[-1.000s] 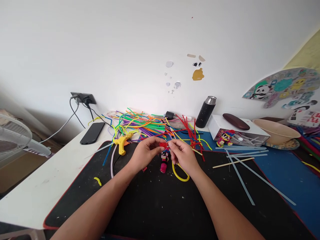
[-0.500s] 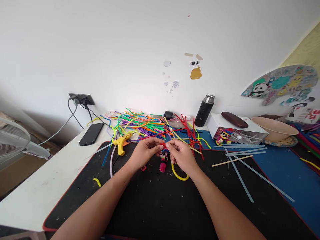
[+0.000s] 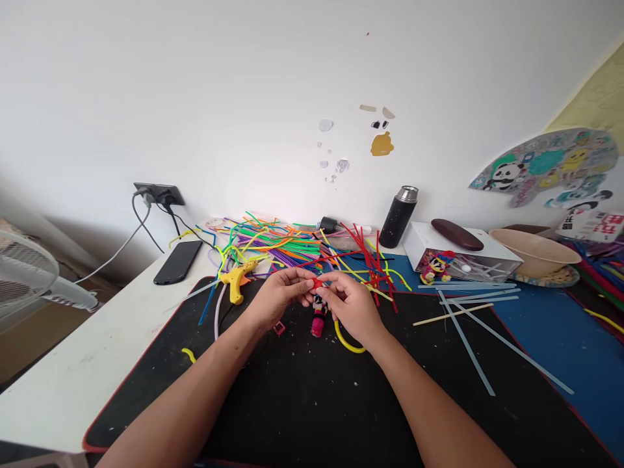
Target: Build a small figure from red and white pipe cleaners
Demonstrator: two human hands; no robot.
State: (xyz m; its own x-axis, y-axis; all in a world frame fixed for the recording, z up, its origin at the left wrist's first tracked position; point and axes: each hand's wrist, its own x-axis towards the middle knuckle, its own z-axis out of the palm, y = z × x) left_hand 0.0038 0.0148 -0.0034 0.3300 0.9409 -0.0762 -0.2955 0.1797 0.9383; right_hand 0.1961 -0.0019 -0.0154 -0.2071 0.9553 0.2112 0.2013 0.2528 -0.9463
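Between my hands is a small fuzzy doll (image 3: 318, 323) with a pink lower body and a black-and-white face area, seemingly of pipe cleaner. A red piece (image 3: 316, 283) sits at its top. My left hand (image 3: 285, 296) pinches this red piece from the left with thumb and index finger. From the right, my right hand (image 3: 350, 302) has its fingertips closed at the same spot, partly covering the doll's head. A curved yellow pipe cleaner (image 3: 348, 346) comes out below my right hand; whether that hand touches it I cannot tell.
A yellow glue gun (image 3: 236, 283) lies left of my hands on the black mat (image 3: 302, 403). Behind are piled coloured pipe cleaners (image 3: 287, 247) and a black thermos (image 3: 398, 218). Right are glue sticks (image 3: 468, 344), a finished-looking doll (image 3: 435, 267) and a white box (image 3: 414, 244). A phone (image 3: 178, 262) lies left.
My right hand's fingers have shifted slightly left and over the doll's head, and my left fingertips have moved a little left. The doll stays nearly in place.
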